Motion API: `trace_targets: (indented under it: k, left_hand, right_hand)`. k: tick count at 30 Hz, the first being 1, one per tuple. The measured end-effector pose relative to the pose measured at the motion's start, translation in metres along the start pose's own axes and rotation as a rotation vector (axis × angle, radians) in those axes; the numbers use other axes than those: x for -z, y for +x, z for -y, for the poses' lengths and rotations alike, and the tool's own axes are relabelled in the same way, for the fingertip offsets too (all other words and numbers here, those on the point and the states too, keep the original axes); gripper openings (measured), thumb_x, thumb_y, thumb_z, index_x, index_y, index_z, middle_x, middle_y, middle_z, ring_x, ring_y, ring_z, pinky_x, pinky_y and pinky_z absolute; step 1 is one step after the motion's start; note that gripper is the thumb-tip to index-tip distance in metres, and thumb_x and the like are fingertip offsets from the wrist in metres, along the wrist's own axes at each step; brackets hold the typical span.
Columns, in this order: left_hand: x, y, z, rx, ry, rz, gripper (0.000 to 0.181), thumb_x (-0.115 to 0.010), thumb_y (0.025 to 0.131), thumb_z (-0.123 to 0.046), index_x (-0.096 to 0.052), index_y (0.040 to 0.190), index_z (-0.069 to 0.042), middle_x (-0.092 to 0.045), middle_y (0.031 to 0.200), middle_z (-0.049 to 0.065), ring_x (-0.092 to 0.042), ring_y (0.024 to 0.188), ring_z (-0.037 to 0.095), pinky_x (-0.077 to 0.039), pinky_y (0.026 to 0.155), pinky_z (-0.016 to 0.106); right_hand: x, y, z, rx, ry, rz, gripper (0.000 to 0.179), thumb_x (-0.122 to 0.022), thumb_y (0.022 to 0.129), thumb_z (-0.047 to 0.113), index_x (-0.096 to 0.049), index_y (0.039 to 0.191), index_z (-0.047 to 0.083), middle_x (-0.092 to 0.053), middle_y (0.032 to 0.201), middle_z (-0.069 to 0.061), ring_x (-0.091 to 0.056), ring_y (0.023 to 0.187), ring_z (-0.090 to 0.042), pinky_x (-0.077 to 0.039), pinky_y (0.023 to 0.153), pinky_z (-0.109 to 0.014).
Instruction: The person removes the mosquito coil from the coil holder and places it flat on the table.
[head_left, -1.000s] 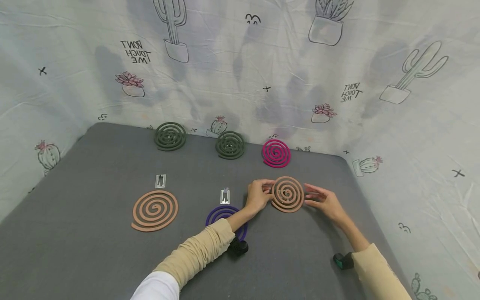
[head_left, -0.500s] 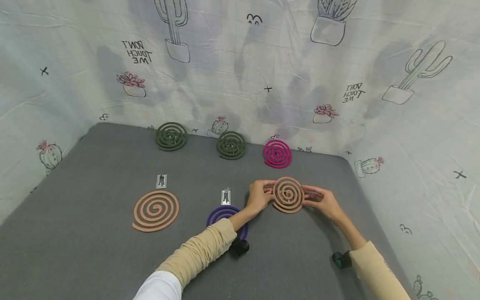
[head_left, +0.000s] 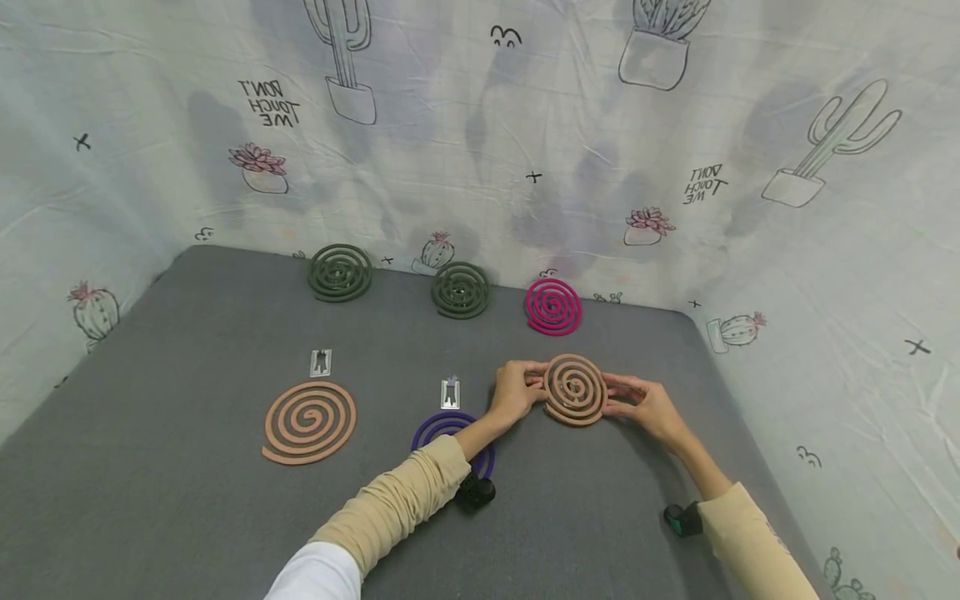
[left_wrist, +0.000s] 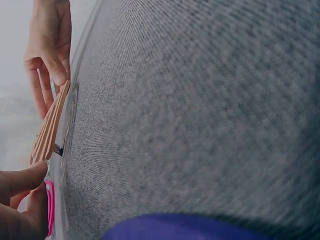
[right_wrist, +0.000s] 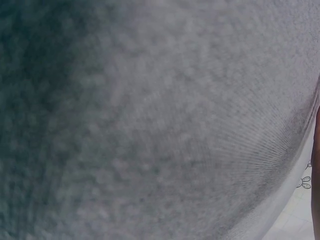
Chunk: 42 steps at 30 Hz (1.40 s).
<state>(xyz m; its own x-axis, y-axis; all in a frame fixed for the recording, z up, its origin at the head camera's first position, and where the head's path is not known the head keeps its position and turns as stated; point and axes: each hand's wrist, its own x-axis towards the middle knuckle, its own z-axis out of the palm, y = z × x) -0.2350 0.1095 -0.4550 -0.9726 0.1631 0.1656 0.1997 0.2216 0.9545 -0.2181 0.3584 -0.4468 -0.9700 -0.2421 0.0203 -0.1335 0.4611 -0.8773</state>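
In the head view a tan mosquito coil [head_left: 575, 390] is held close over the grey table, right of centre. My left hand [head_left: 516, 392] pinches its left edge between thumb and fingers. At the opposite edge, my right hand [head_left: 649, 407] has its thumb and fingers on the rim. The left wrist view shows the coil [left_wrist: 49, 130] edge-on, with a small metal stand [left_wrist: 58, 150] beneath its middle. Only a dark sliver of the right hand [right_wrist: 316, 180] enters the right wrist view.
Two green coils [head_left: 340, 272] [head_left: 461, 291] and a pink coil [head_left: 553, 307] stand along the back. A second tan coil [head_left: 310, 422] lies at left, a purple coil [head_left: 442, 425] partly under my left forearm. Two metal stands [head_left: 321, 362] [head_left: 450, 393] lie behind them. Printed cloth [head_left: 465, 125] hangs behind.
My right hand has come in from the right, and its fingers now meet the tan coil's edge. The left hand keeps its pinch in nearly the same spot.
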Motion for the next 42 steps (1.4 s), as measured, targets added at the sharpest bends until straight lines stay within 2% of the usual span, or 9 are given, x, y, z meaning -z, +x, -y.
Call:
trace_targets:
  k: [8,19,31,42]
  left_hand:
    - [0.0006,0.0014,-0.0023,0.005,0.003,0.006,0.037,-0.076,0.07,0.012,-0.069,0.106,0.008,-0.07,0.103,0.021,-0.07,0.09,0.029,-0.058,0.074,0.024]
    - [0.0039,0.0009,-0.0069,-0.001,-0.025,0.032,0.037,-0.074,0.071,0.014,-0.068,0.108,0.009,-0.07,0.101,0.023,-0.07,0.088,0.029,-0.058,0.071,0.021]
    - [0.006,0.0003,-0.0053,-0.001,-0.039,0.045,0.038,-0.073,0.071,0.014,-0.066,0.109,0.011,-0.069,0.101,0.023,-0.07,0.088,0.03,-0.058,0.072,0.023]
    - [0.0075,-0.0005,-0.0067,0.001,-0.054,0.066,0.039,-0.072,0.072,0.015,-0.065,0.111,0.011,-0.069,0.104,0.023,-0.07,0.091,0.03,-0.058,0.072,0.024]
  right_hand:
    - [0.0023,0.0008,-0.0038,-0.003,-0.006,0.013,0.057,-0.078,0.074,0.002,-0.057,0.127,-0.006,-0.055,0.126,-0.028,-0.063,0.095,0.002,-0.054,0.075,-0.015]
    - [0.0041,-0.0003,-0.0031,0.021,0.007,0.023,0.057,-0.078,0.074,0.002,-0.057,0.127,-0.006,-0.054,0.126,-0.031,-0.063,0.093,0.002,-0.054,0.076,-0.014]
    - [0.0056,-0.0003,-0.0014,-0.013,0.02,0.034,0.057,-0.078,0.075,0.005,-0.057,0.128,-0.004,-0.055,0.125,-0.029,-0.063,0.093,0.001,-0.054,0.074,-0.015]
    - [0.0066,0.0006,-0.0038,0.018,0.018,0.033,0.057,-0.078,0.074,0.004,-0.058,0.126,-0.006,-0.056,0.124,-0.03,-0.063,0.093,0.001,-0.054,0.076,-0.014]
